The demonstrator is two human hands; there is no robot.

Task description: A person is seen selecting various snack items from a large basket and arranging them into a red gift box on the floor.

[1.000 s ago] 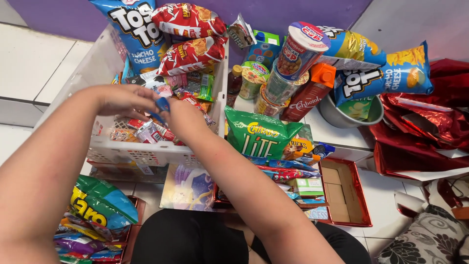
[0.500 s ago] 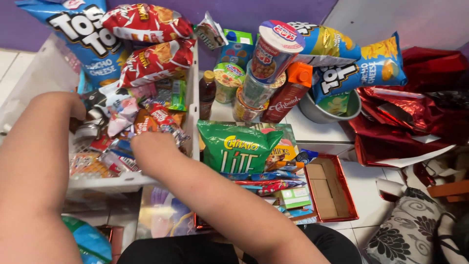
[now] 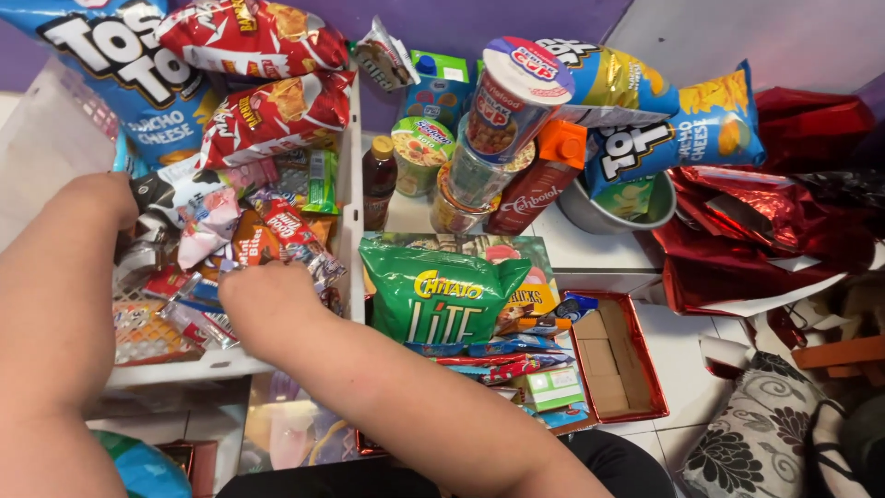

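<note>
A white plastic basket [image 3: 184, 367] at the left is packed with small snack packets [image 3: 277, 231], with red chip bags [image 3: 267, 111] and a large blue chip bag [image 3: 120, 65] at its far end. My right hand [image 3: 267, 295] rests knuckles-up on the packets near the basket's front right corner, its fingertips buried among the wrappers. My left hand [image 3: 101, 198] reaches in from the left side against silver and pink wrappers, fingers hidden. A green chip bag [image 3: 442, 295] lies just right of my right hand, outside the basket.
Beside the basket stand a brown bottle [image 3: 378, 180], stacked cup noodles [image 3: 512, 92], a red carton [image 3: 544, 180] and a metal bowl [image 3: 613, 207] under blue chip bags. An open red box [image 3: 613, 360], crumpled red foil [image 3: 756, 221] and a patterned cushion [image 3: 765, 433] lie at the right.
Both hands have dropped from holding a blue item above the basket to lying low among the packets. The view has moved closer and shifted right.
</note>
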